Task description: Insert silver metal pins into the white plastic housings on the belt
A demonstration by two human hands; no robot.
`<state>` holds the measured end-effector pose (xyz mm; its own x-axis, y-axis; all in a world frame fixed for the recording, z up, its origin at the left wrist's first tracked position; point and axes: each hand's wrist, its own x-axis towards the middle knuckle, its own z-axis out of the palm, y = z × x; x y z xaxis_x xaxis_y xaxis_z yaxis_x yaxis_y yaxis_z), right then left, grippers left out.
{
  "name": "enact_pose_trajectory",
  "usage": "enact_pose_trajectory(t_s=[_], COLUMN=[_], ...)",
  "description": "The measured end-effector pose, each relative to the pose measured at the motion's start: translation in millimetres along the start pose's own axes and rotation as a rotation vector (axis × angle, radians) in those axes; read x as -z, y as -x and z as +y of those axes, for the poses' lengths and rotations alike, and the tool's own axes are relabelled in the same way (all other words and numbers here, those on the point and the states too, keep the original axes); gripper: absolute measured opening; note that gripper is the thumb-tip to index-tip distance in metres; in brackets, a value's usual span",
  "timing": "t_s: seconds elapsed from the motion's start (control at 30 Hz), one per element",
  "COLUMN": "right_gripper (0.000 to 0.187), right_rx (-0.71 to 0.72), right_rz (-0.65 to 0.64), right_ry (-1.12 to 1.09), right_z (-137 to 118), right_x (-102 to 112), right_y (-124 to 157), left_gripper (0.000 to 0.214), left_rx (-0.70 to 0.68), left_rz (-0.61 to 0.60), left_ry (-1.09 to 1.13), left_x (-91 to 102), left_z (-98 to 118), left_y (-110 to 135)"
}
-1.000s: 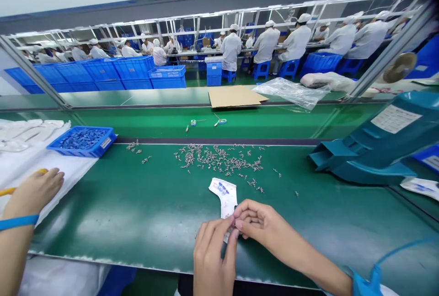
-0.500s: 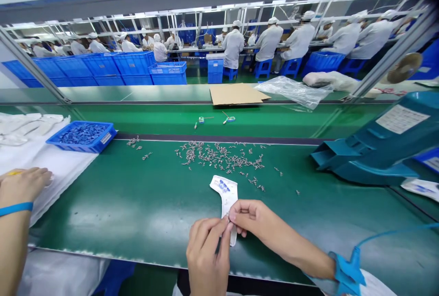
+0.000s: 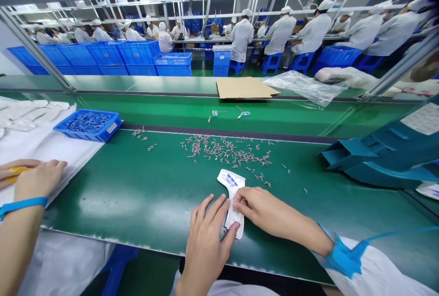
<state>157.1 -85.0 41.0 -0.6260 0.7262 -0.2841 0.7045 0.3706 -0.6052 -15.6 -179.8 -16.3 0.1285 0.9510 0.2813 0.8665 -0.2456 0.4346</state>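
A white curved plastic shell with blue pieces in its upper end lies on the green bench in front of me. My left hand is open, with its fingers stretched out along the shell's left edge. A bit of something dark grey shows below its fingers. My right hand has its fingertips bent together over the middle of the shell. Whatever they pinch is hidden. Beyond the shell many small metal parts are scattered across the bench.
At left, a blue tray of small blue pieces sits on white cloth, beside a co-worker's hands and a yellow object. A teal machine stands at right. Cardboard and clear plastic film lie on the far ledge.
My hands have parted from a joint pinch. The left has spread its fingers beside the shell, and the right has come down onto it. The view has shifted slightly.
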Motion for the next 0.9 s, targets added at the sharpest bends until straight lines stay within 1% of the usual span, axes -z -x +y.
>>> enact_pose_trajectory(t_s=[0.1,0.27,0.43,0.57,0.63,0.7,0.77,0.9], right_gripper=[0.025,0.022,0.016,0.007,0.007,0.008,0.009,0.015], right_rx=[-0.032,-0.072,-0.101,-0.180,-0.216,-0.215,-0.195,-0.160], right_rz=[0.000,0.006,0.029,-0.002,-0.004,0.019,0.052,0.117], right_ry=[0.045,0.079,0.159,0.184,0.208,0.203,0.117,-0.248], right_z=[0,-6,-11,-14,-14,-13,-11,-7], right_x=[0,0,-2,0,0,-1,-4,-15], right_y=[1,3,2,0,0,1,3,9], left_gripper=[0.039,0.037,0.035,0.034,0.034,0.033,0.034,0.037], left_rx=[-0.007,-0.019,-0.032,-0.034,-0.040,-0.039,-0.036,-0.015], left_rz=[-0.017,-0.007,-0.004,-0.008,-0.006,0.000,0.001,0.028], left_ry=[-0.001,-0.003,-0.013,-0.008,-0.015,-0.024,-0.026,0.023], left_x=[1.1,2.2,3.5,3.4,2.9,2.1,1.1,0.0], left_z=[0,1,3,3,3,3,3,2], left_y=[0,1,-1,-1,-1,-1,-1,1])
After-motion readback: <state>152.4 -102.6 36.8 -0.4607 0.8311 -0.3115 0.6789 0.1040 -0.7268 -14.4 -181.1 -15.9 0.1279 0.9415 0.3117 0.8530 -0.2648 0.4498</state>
